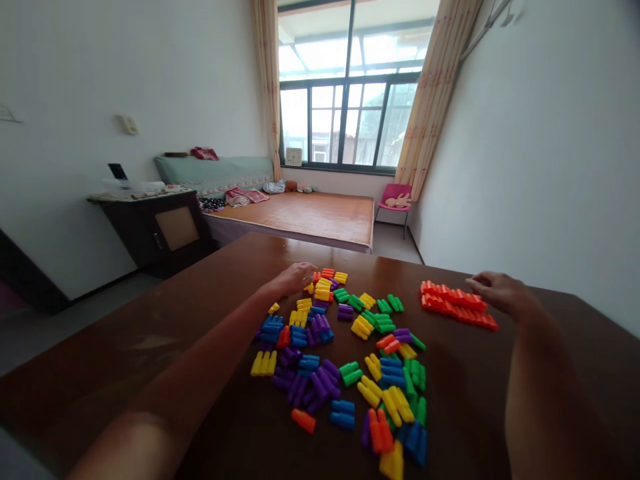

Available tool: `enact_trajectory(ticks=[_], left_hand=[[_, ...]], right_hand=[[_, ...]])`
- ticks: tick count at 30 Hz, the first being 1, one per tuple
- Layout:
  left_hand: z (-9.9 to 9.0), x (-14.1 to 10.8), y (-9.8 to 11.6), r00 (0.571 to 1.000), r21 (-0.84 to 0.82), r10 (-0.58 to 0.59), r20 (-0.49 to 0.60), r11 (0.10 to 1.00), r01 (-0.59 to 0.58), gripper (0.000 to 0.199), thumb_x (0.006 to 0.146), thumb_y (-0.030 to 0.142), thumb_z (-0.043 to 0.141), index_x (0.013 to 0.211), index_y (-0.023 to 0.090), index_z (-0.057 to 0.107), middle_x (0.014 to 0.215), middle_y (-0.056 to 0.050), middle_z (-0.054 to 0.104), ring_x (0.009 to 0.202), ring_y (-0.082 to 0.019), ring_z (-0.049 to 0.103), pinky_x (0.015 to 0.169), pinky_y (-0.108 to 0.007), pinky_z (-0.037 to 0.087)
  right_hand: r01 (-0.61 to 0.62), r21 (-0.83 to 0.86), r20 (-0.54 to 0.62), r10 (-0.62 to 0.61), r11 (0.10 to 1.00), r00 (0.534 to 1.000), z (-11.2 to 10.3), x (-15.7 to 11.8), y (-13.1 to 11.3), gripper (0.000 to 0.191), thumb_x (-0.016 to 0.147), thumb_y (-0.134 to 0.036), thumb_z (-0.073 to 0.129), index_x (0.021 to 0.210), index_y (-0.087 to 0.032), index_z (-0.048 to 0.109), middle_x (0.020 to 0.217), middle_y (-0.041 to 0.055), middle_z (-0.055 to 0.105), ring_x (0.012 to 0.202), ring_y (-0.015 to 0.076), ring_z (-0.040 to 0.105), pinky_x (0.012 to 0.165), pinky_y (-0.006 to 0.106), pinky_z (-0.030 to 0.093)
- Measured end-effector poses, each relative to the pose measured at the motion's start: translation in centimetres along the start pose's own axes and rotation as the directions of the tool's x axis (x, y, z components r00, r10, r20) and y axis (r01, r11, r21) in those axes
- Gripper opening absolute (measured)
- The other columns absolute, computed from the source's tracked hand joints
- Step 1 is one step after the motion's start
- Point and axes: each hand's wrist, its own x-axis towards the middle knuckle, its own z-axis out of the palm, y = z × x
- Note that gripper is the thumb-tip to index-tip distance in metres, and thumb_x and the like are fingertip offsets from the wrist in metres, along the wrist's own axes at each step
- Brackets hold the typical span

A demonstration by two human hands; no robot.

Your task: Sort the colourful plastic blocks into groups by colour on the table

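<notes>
Bullet-shaped plastic building blocks lie in a loose pile on the brown table (pixel 220 320), in yellow, purple, blue, green and orange. At the pile's far left edge is my left hand (pixel 299 275), its fingers stretched towards an orange block (pixel 327 273) and a yellow block (pixel 323 291). To the right, orange blocks stand joined in two side-by-side rows (pixel 457 307). My right hand (pixel 497 290) is over the far right end of these rows, with thumb and fingers slightly apart. Whether its fingertips touch the rows is hard to see.
Nearer me lie purple blocks (pixel 325 380), a blue block (pixel 343 414) and an orange block (pixel 381 431). Beyond the table stand a bed (pixel 310 213), a pink chair (pixel 395 195) and a dark cabinet (pixel 155 230). A window (pixel 345 120) with curtains is behind.
</notes>
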Motion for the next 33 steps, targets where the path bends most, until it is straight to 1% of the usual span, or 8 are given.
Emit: enact_trajectory(ticks=[3,7,13,20,23,28,31,33], left_hand=[[1.4,3.2,1.1,0.996,0.040,0.005,0.090,0.999,-0.009,0.040,0.089,0.035,0.050,0.123,0.017,0.062,0.130,-0.012,0.062,0.122,-0.025,0.055,0.104,-0.035,0.042],[3.2,6.5,2.2,0.966,0.077,-0.151,0.210,0.987,0.138,0.052,0.083,0.046,0.060,0.128,0.018,0.058,0.134,-0.014,0.059,0.124,-0.029,0.054,0.101,-0.036,0.044],[4.6,7.8,1.2,0.942,0.076,-0.181,0.282,0.983,0.166,0.040,0.081,0.031,0.062,0.118,0.017,0.064,0.116,-0.011,0.070,0.103,-0.025,0.066,0.087,-0.032,0.051],[2.8,5.3,1.4,0.977,-0.051,-0.065,0.202,0.996,0.077,0.043,0.068,0.010,0.066,0.110,0.016,0.070,0.109,-0.008,0.070,0.096,-0.023,0.065,0.079,-0.027,0.052],[1.5,3.4,2.7,0.995,-0.257,-0.016,0.097,0.965,0.041,0.038,0.071,0.008,0.057,0.106,0.014,0.070,0.104,-0.009,0.071,0.088,-0.019,0.066,0.074,-0.027,0.053],[0.3,0.5,6.3,0.996,-0.609,0.075,-0.041,0.789,-0.084,0.038,0.072,0.017,0.063,0.110,0.014,0.061,0.095,-0.007,0.070,0.083,-0.016,0.066,0.072,-0.028,0.055],[-0.2,-1.2,7.9,0.993,-0.654,0.091,-0.077,0.747,-0.119,0.043,0.074,0.024,0.065,0.116,0.016,0.056,0.098,-0.007,0.069,0.085,-0.017,0.067,0.075,-0.031,0.056],[-0.8,-2.4,8.0,0.992,-0.616,0.070,-0.102,0.779,-0.119,0.048,0.076,0.030,0.066,0.121,0.018,0.055,0.111,-0.009,0.067,0.090,-0.019,0.067,0.077,-0.034,0.057]], right_hand=[[0.049,-0.031,0.056,-0.047,0.998,0.997,-0.4,-0.7,-3.5,0.037,0.081,-0.054,0.053,0.088,-0.023,0.070,0.085,0.0086,0.073,0.069,0.0215,0.065,0.063,0.032,0.045],[0.127,-0.052,0.065,-0.123,0.991,0.990,-0.6,-1.5,-6.6,0.035,0.083,-0.053,0.051,0.092,-0.024,0.069,0.088,0.0064,0.074,0.074,0.0208,0.065,0.066,0.031,0.044],[0.210,-0.045,0.063,-0.207,0.977,0.976,-1.1,-2.9,-10.1,0.030,0.086,-0.049,0.050,0.092,-0.026,0.068,0.088,0.0039,0.074,0.075,0.0193,0.066,0.066,0.029,0.044],[0.368,0.046,0.054,-0.371,0.929,0.927,-0.3,-5.0,-15.2,0.021,0.086,-0.042,0.054,0.092,-0.027,0.067,0.085,0.0030,0.073,0.074,0.0185,0.065,0.065,0.028,0.044],[0.466,0.227,0.048,-0.488,0.855,0.872,2.2,-5.8,-18.7,0.019,0.085,-0.037,0.055,0.096,-0.024,0.066,0.088,0.0037,0.073,0.074,0.0178,0.065,0.068,0.029,0.046],[0.462,0.572,0.044,-0.588,0.678,0.808,6.9,-8.0,-24.6,0.028,0.083,-0.037,0.061,0.107,-0.022,0.063,0.096,0.0046,0.073,0.075,0.0162,0.066,0.068,0.027,0.050],[0.474,0.610,0.004,-0.601,0.635,0.799,7.8,-8.6,-25.2,0.025,0.084,-0.038,0.061,0.100,-0.020,0.066,0.085,0.0026,0.073,0.074,0.0158,0.065,0.068,0.026,0.050],[0.427,0.625,-0.020,-0.533,0.654,0.846,7.5,-8.3,-23.4,0.027,0.083,-0.040,0.061,0.099,-0.019,0.069,0.085,0.0023,0.073,0.075,0.0161,0.066,0.068,0.026,0.051]])
